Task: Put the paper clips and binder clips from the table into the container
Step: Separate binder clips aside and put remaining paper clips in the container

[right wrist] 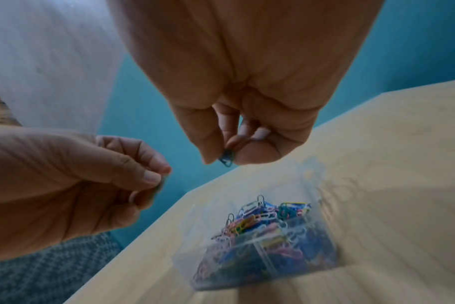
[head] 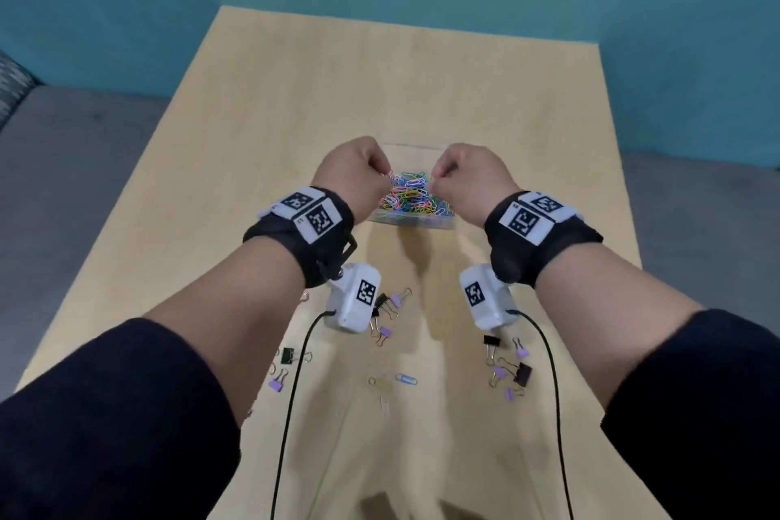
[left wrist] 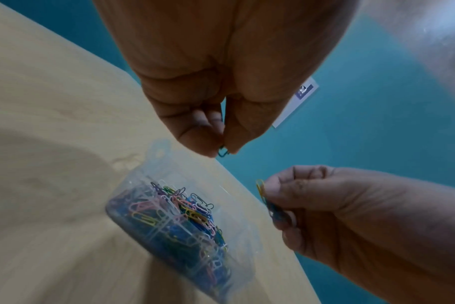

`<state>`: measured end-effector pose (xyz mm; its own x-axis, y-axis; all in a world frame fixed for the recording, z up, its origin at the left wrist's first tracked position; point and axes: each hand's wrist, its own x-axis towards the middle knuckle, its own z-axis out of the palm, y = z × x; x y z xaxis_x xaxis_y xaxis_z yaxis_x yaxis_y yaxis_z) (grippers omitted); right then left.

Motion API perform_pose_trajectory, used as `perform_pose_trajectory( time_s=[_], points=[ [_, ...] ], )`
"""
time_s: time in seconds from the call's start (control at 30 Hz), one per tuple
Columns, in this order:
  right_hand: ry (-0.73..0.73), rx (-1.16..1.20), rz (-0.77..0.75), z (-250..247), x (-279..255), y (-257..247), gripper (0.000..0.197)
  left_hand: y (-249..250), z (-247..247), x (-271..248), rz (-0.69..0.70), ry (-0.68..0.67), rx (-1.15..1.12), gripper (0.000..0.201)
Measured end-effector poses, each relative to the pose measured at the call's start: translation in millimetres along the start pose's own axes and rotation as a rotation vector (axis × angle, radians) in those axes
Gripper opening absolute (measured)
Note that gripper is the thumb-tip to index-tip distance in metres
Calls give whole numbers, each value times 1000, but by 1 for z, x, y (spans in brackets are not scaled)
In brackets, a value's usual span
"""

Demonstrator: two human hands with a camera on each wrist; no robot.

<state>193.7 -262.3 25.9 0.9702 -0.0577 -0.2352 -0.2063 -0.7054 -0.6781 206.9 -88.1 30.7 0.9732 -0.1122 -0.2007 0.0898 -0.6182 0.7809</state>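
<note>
Tan table (head: 261, 106) | both hands hovering mid-frame over container (head: 411, 220) | left hand (head: 352, 173), right hand (head: 475, 177) each pinching paper clips (left wrist: 269, 202) for dropping

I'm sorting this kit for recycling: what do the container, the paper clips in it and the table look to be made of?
Container: clear, glossy plastic by the look; the clips show through its walls. Paper clips: thin bent wire in pink, blue, yellow and green, probably coated metal, though the core cannot be seen. Table: pale matte wood grain, either wood or laminate.
</note>
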Motion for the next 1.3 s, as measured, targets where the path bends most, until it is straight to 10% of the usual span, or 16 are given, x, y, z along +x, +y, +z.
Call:
perform_pose_trajectory(
  time_s=[0.2,0.4,0.53,1.03,1.3],
  points=[
    [95,-40,-96,8,-41,13,13,-32,-14,-42,25,105,128,16],
    [-375,-195,-92,81,-175,55,33,-99,-1,-185,-260,-247,452,11],
    [-311,-237,-89,112,-213,55,52,-122,17,-228,-235,-236,380,28],
    [-188,-314,-97,139,-196,32,7,-118,47,-198,-58,-186,475,7],
    [-275,-360,-60,137,-185,26,14,-119,55,-194,-84,-168,458,13]
  ],
)
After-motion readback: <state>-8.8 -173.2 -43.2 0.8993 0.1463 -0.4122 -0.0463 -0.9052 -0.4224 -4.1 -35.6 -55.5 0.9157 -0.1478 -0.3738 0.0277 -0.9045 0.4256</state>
